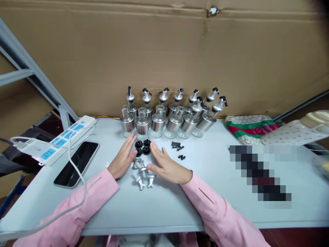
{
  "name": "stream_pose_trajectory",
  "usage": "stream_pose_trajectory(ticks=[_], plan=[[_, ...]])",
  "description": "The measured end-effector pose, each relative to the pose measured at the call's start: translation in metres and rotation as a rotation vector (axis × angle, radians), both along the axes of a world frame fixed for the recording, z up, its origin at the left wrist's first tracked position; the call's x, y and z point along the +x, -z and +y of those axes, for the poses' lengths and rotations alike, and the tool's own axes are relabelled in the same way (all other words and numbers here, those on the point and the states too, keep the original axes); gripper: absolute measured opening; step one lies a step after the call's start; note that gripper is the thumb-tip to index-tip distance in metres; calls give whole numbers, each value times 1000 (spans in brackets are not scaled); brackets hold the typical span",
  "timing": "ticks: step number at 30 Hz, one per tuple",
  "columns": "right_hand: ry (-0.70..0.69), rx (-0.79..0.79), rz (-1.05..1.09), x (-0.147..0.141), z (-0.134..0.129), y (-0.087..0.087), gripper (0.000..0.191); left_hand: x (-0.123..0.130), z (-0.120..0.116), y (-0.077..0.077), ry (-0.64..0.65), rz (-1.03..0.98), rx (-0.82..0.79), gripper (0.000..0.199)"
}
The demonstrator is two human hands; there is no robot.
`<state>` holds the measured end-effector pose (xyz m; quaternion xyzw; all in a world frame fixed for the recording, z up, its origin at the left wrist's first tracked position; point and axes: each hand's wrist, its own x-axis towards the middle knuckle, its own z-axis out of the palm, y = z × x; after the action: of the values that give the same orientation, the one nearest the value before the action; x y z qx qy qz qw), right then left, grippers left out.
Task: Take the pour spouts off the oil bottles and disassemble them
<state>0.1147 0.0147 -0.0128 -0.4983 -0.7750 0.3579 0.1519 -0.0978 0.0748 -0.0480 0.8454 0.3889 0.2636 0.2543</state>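
My left hand (123,156) rests with its fingers stretched along the left side of several round black stoppers (138,144). My right hand (168,164), fingers extended too, lies along their right side. Between and below my palms sit several silver pourer spouts (139,181). Small black levers (176,144) and tiny black caps (181,157) lie to the right of my right hand. Behind stand two rows of glass oil bottles with steel sleeves (142,127). The back-row bottles carry silver pourers with black levers (163,94); several front-row ones have bare necks.
On the left are a white power strip (69,137), a phone (77,164) and a white cable (77,168) crossing my left sleeve. To the right lie a patterned plastic bag (252,128), a dotted cream container (288,133) and a pixelated dark object (257,173). Cardboard (144,51) stands behind.
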Motion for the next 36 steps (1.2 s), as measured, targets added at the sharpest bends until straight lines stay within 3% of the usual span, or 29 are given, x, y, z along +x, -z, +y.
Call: stream_pose_trajectory(ticks=[3,5,7,10,15,20,22,24,26,28,31,33,36], plan=[[-100,66,-27,-2,-10,-4,121,-3,-15,-8,210,-91,98,67],[-152,146,-68,-8,-18,-4,128,-4,-25,-9,341,-97,114,74],[-171,213,-139,-15,-23,-1,121,-3,-34,-6,397,-99,114,87],[-146,320,-226,-23,-25,6,102,-3,-40,1,363,-72,126,99],[-83,452,-263,-24,-23,16,91,0,-37,6,337,40,222,89],[-53,473,-109,-14,-19,-2,82,4,-36,-1,361,24,291,82],[118,565,70,-5,-15,-14,64,5,-38,-4,338,-54,337,88],[389,643,272,7,-6,-22,44,6,-43,-6,322,-161,396,87],[571,610,393,20,5,-22,34,10,-51,-6,336,-236,451,79],[642,501,421,30,16,-16,34,16,-62,-6,401,-250,495,71],[625,421,413,39,25,-7,36,31,-81,-8,601,-154,523,58],[669,516,410,43,27,-6,29,42,-90,-10,704,-67,510,48],[968,830,442,54,33,-15,29,56,-98,-12,780,-33,491,39]])
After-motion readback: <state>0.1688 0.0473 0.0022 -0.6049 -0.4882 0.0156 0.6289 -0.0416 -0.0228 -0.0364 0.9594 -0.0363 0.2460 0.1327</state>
